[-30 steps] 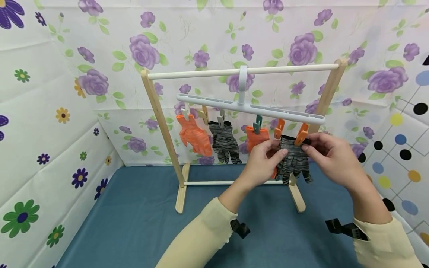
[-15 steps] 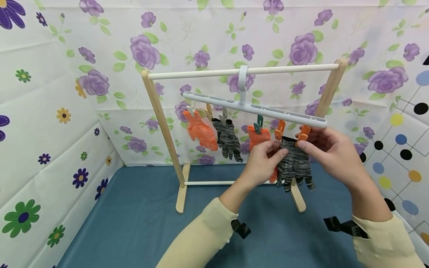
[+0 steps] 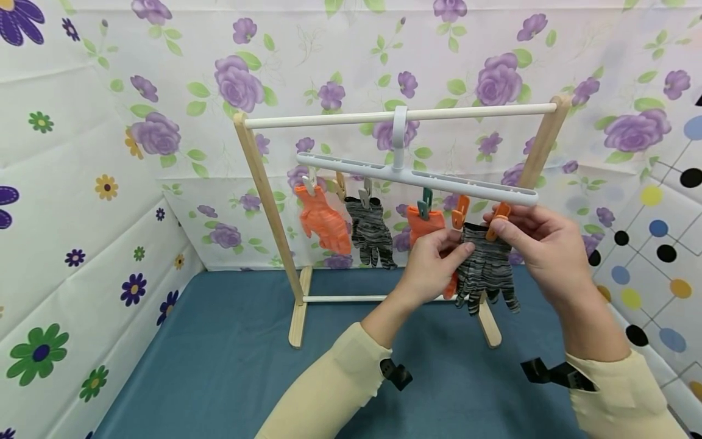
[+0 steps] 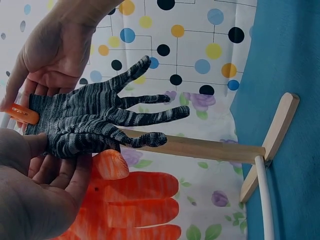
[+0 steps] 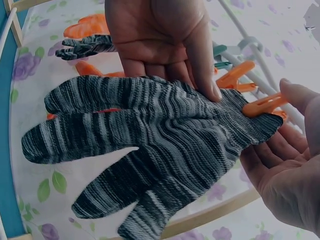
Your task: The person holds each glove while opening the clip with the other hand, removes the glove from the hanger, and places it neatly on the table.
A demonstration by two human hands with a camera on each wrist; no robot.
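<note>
A black-and-grey striped knit glove [image 3: 486,265] hangs fingers-down below the right end of the white hanger [image 3: 417,178]. My left hand [image 3: 430,265] pinches the glove's cuff edge between thumb and fingers. An orange clothespin [image 5: 265,105] sits over the other side of the cuff. My right hand [image 3: 540,250] pinches this clothespin, its thumb on the handle and its fingers behind the cuff. Just left of it, a second orange clothespin [image 3: 460,211] hangs from the hanger. Partly hidden behind my left hand, an orange glove [image 3: 425,222] hangs from a dark green clothespin [image 3: 425,203].
Farther left on the hanger are another orange glove [image 3: 325,222] and a second striped glove [image 3: 371,231], with a tan clothespin [image 3: 340,185] between them. The hanger hooks over the white rod [image 3: 329,120] of a wooden rack [image 3: 269,204] on a blue cloth [image 3: 219,341].
My right thumb has shifted from the striped glove's cuff onto the orange clothespin. The glove sits slightly lower and to the right, and the hanger has swung a little. My left hand keeps its pinch.
</note>
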